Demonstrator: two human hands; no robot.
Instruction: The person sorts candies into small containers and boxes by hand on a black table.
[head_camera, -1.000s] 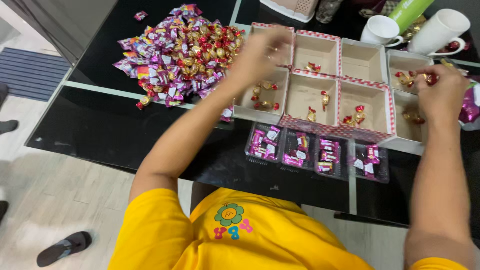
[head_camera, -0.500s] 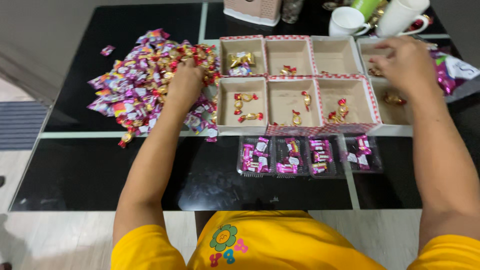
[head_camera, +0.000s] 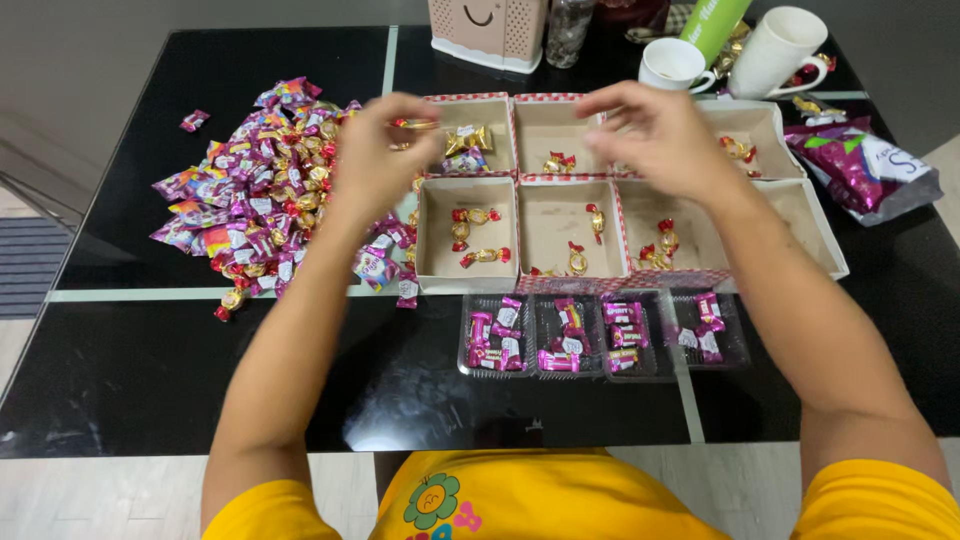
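Candy pile (head_camera: 265, 190) on table (head_camera: 150, 370), left of the open boxes (head_camera: 560, 200). Boxes in two rows, loose candies in the compartments. Row of clear trays (head_camera: 600, 335) just before the boxes, on the near side, wrapped sweets inside. Two mugs (head_camera: 730, 55) behind the boxes, far right. Bag (head_camera: 865, 165) right of the boxes. One stray candy (head_camera: 194, 121) left of the pile, apart.

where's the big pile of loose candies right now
In the head view, the candy pile lies on the black table, left of the paper boxes, beside the left hand.
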